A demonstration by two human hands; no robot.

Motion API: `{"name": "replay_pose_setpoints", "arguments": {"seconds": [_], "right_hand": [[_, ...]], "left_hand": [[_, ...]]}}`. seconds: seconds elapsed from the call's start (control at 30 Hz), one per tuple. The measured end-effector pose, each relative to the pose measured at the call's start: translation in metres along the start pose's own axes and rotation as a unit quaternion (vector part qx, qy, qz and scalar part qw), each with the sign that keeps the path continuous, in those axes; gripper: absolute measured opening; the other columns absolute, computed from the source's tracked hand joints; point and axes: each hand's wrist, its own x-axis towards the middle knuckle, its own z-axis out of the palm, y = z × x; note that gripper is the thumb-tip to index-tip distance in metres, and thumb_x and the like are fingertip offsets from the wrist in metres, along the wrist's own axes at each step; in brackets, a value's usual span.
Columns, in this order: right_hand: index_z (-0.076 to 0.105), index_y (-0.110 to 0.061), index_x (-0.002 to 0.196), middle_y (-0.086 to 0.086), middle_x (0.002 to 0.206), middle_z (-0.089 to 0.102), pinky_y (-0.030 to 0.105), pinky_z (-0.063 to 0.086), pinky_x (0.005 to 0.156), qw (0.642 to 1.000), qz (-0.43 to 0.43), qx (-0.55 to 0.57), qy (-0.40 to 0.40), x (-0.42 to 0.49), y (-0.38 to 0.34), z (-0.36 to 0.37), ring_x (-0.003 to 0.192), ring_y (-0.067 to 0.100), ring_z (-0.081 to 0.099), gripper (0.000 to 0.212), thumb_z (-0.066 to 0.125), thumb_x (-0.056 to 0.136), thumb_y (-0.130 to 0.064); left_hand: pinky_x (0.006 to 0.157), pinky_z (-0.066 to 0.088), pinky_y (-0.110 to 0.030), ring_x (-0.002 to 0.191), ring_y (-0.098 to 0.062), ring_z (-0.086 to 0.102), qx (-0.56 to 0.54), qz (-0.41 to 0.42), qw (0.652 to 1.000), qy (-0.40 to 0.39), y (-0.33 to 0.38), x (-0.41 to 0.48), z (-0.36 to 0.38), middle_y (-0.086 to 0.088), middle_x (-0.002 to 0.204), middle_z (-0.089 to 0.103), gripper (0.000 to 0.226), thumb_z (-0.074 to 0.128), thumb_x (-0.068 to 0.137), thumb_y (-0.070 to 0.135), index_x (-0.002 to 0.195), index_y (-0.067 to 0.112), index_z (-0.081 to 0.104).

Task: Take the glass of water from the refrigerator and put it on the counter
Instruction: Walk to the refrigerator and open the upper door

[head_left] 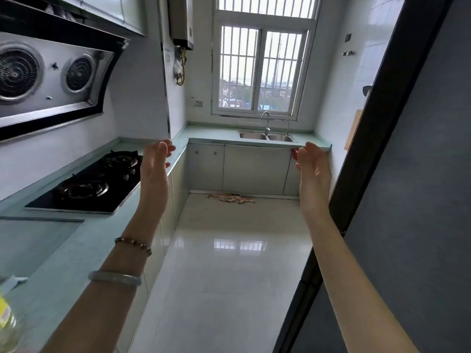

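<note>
My left hand (154,166) and my right hand (312,167) are both raised in front of me over the kitchen floor, palms facing each other, fingers apart, holding nothing. The dark grey refrigerator (413,187) fills the right side of the view with its door closed, just right of my right forearm. A pale green counter (76,253) runs along the left under my left arm and turns along the far wall. No glass of water is visible.
A black gas hob (89,187) sits in the left counter below a range hood (48,75). A double sink (266,136) with taps lies under the barred window. A crumpled cloth (230,197) lies on the glossy floor. A bottle (6,324) stands at the near left.
</note>
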Motion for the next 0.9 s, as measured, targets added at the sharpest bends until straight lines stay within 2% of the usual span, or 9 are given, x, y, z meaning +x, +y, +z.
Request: {"name": "replay_pose_setpoints", "arguments": {"seconds": [0.1, 0.37, 0.6, 0.77, 0.9], "right_hand": [[0.057, -0.038, 0.105, -0.002, 0.122, 0.059, 0.042, 0.041, 0.109, 1.0, 0.0, -0.005, -0.012, 0.013, 0.012, 0.002, 0.119, 0.013, 0.055, 0.019, 0.058, 0.086, -0.037], [0.056, -0.03, 0.112, -0.016, 0.11, 0.057, 0.036, 0.04, 0.105, 0.999, 0.015, 0.021, -0.038, 0.052, 0.073, 0.029, 0.107, 0.0, 0.053, 0.029, 0.058, 0.084, -0.039], [0.056, -0.032, 0.107, -0.013, 0.105, 0.057, 0.044, 0.042, 0.102, 1.0, -0.005, 0.009, -0.025, 0.114, 0.145, 0.081, 0.103, 0.005, 0.053, 0.022, 0.058, 0.085, -0.036], [0.057, -0.036, 0.108, -0.013, 0.106, 0.059, 0.039, 0.043, 0.098, 1.0, -0.021, 0.007, -0.008, 0.171, 0.194, 0.132, 0.104, 0.006, 0.054, 0.033, 0.059, 0.078, -0.05], [0.058, -0.036, 0.105, -0.015, 0.105, 0.06, 0.037, 0.044, 0.097, 1.0, -0.007, 0.012, 0.001, 0.211, 0.228, 0.16, 0.102, 0.002, 0.055, 0.023, 0.059, 0.083, -0.039]], "left_hand": [[0.095, 0.043, -0.031, 0.11, -0.014, 0.056, 0.019, -0.01, 1.0, 0.009, -0.007, 0.002, 0.005, -0.006, 0.116, 0.06, 0.028, 0.034, 0.096, 0.041, 0.108, 0.025, 0.054], [0.091, 0.044, -0.02, 0.105, -0.004, 0.056, 0.025, -0.029, 0.999, 0.018, -0.061, 0.041, 0.02, 0.0, 0.114, 0.061, 0.034, 0.034, 0.099, 0.038, 0.116, 0.018, 0.055], [0.094, 0.044, -0.028, 0.102, -0.006, 0.057, 0.007, -0.03, 0.999, 0.01, -0.141, 0.124, 0.043, 0.007, 0.105, 0.061, 0.03, 0.036, 0.095, 0.04, 0.11, 0.022, 0.055], [0.096, 0.043, -0.036, 0.107, -0.018, 0.057, 0.015, -0.025, 0.999, -0.012, -0.202, 0.211, 0.062, 0.0, 0.11, 0.062, 0.034, 0.035, 0.096, 0.04, 0.112, 0.018, 0.055], [0.098, 0.043, -0.038, 0.114, -0.025, 0.057, 0.013, -0.042, 0.999, -0.021, -0.243, 0.257, 0.072, -0.004, 0.114, 0.062, 0.031, 0.035, 0.099, 0.038, 0.112, 0.018, 0.055]]}}
